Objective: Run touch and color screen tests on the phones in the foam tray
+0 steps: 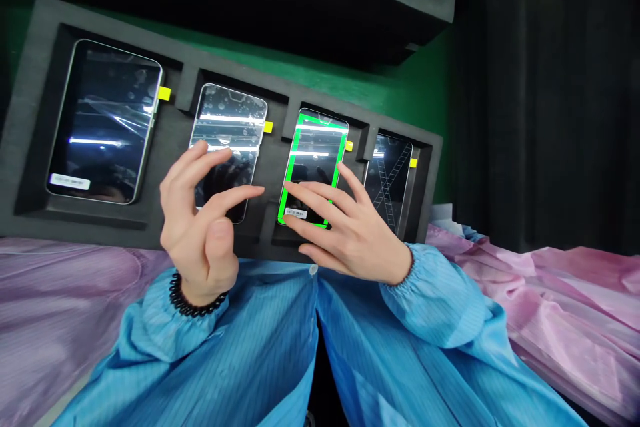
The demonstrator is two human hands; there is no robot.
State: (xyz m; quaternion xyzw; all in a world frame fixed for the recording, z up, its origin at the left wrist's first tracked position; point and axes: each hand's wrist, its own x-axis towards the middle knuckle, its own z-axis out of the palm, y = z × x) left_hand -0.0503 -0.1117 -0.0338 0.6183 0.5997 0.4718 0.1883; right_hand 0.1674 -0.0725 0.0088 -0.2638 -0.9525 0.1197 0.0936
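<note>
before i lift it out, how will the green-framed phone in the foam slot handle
The green-framed phone is likely stiff and fairly heavy for so thin a slab. Its glossy, reflective face looks slippery, so the edges may be safer to hold. The glass also seems fragile, and since it leans in a recess of the foam tray, it could tip if loosened.

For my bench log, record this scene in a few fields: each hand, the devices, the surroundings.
Left hand: fingers curled, in front of the second phone; contact unclear
Right hand: fingers spread over the green-framed phone; contact unclear
Holder: dark grey foam tray, four slots, one device each
Other devices: tablet far left; crosshatched phone far right
Markers: yellow tab beside each device
Clothing: blue striped sleeves; black bead bracelet on left wrist
Surroundings: pink fabric at right
</note>
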